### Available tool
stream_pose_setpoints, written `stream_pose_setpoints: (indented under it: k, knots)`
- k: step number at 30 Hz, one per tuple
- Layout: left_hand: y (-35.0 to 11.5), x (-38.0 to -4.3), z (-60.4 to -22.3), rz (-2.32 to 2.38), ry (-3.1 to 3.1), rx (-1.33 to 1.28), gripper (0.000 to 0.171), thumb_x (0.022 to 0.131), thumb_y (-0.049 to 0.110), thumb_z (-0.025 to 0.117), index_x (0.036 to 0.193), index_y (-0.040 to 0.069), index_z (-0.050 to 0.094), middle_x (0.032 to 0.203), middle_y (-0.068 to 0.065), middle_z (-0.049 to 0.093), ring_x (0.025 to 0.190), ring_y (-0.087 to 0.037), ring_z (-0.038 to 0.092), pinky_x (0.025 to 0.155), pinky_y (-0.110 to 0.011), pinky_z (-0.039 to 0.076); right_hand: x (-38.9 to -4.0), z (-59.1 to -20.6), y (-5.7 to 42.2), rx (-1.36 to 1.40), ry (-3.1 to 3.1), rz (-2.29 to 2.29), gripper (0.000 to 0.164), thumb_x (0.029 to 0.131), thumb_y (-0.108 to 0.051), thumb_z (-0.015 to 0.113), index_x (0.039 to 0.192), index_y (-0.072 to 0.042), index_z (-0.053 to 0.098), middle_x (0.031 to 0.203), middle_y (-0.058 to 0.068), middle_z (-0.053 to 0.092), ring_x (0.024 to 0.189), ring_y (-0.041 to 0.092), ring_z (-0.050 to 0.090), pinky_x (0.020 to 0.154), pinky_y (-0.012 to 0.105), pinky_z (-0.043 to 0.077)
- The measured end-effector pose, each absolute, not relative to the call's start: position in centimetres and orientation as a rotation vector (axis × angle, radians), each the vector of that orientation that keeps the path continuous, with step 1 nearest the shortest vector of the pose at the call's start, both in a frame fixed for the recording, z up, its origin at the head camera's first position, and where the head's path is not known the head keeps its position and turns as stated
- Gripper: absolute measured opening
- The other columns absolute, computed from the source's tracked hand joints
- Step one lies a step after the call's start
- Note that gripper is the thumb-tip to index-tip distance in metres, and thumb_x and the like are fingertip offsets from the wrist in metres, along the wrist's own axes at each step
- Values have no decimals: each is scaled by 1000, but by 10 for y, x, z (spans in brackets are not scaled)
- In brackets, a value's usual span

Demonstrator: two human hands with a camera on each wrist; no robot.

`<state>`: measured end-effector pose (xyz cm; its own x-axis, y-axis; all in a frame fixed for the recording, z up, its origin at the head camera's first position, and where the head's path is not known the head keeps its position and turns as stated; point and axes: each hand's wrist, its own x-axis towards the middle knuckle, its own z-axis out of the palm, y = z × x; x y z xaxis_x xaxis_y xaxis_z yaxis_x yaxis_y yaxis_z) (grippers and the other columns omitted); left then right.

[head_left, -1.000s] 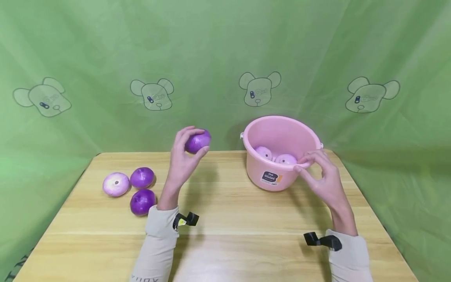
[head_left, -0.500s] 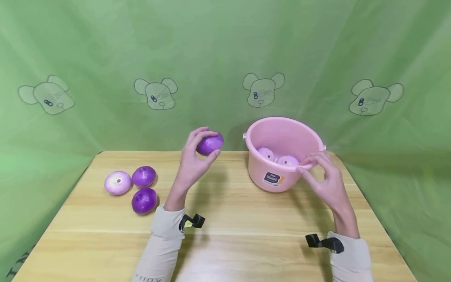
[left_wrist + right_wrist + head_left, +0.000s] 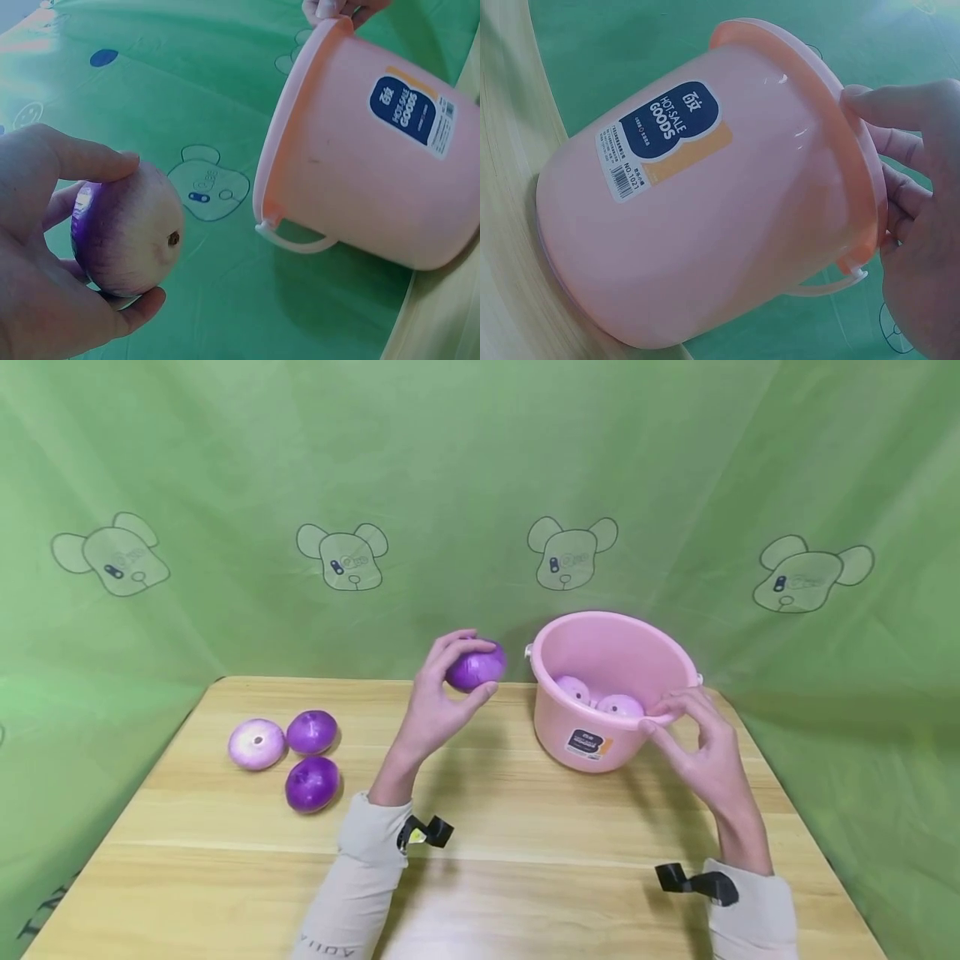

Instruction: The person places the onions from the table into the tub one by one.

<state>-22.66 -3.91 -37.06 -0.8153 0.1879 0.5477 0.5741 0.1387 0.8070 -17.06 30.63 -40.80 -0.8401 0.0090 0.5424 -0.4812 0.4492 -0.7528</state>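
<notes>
My left hand (image 3: 438, 706) grips a purple onion (image 3: 480, 667) in the air, left of a pink bucket (image 3: 577, 739). In the left wrist view the onion (image 3: 139, 232) shows a pale side with a small dark spot, thumb and fingers around it. With thumb and fingertips my right hand (image 3: 708, 760) pinches the bucket's front right rim; in the right wrist view the thumb lies on the outside of the rim (image 3: 866, 157). Inside the bucket lie pale onions (image 3: 621, 705), two of them visible; its front wall hides the rest of the bottom.
On the wooden table (image 3: 525, 827), at the left, sit two dark purple onions (image 3: 312, 783) and a paler onion (image 3: 257, 744), close together. A green curtain (image 3: 450, 460) printed with bear heads hangs behind the table. The bucket has a white handle (image 3: 296, 241).
My left hand has moved right with the onion, closer to the bucket. The right hand keeps its hold on the rim. The whole head view has shifted slightly.
</notes>
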Motion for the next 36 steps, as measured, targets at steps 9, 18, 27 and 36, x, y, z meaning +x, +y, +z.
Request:
stream_pose_setpoints:
  k: [9, 18, 27, 36]
  knots:
    - [-30, -228, -368, -1700, -2101, -792, 44, 85, 7, 81, 126, 11, 68, 148, -11, 48, 135, -26, 47, 105, -42, 51, -172, -408, 307, 423, -2211, 1381, 26, 78, 17, 76, 102, 8, 69, 109, 17, 63, 122, 21, 50, 124, 35, 19]
    - [-18, -229, -362, -1728, -2105, -826, 44, 86, 7, 81, 127, 11, 68, 150, -9, 47, 138, -23, 45, 107, -37, 49, -174, -411, 308, 409, -2212, 1397, 23, 80, 18, 73, 101, 13, 65, 109, 22, 61, 124, 21, 49, 126, 37, 14]
    - [-6, -231, -359, -1715, -2097, -864, 43, 86, 10, 83, 127, 12, 69, 148, -8, 49, 134, -24, 49, 106, -37, 50, -171, -408, 307, 401, -2226, 1389, 23, 81, 14, 76, 101, 7, 68, 109, 15, 63, 124, 22, 49, 123, 34, 20]
    - [4, -235, -356, -1728, -2103, -952, 43, 87, 10, 83, 127, 12, 69, 147, -9, 48, 132, -23, 49, 105, -32, 51, -172, -410, 307, 402, -2226, 1393, 23, 81, 14, 76, 101, 7, 68, 111, 21, 62, 123, 18, 49, 124, 35, 17]
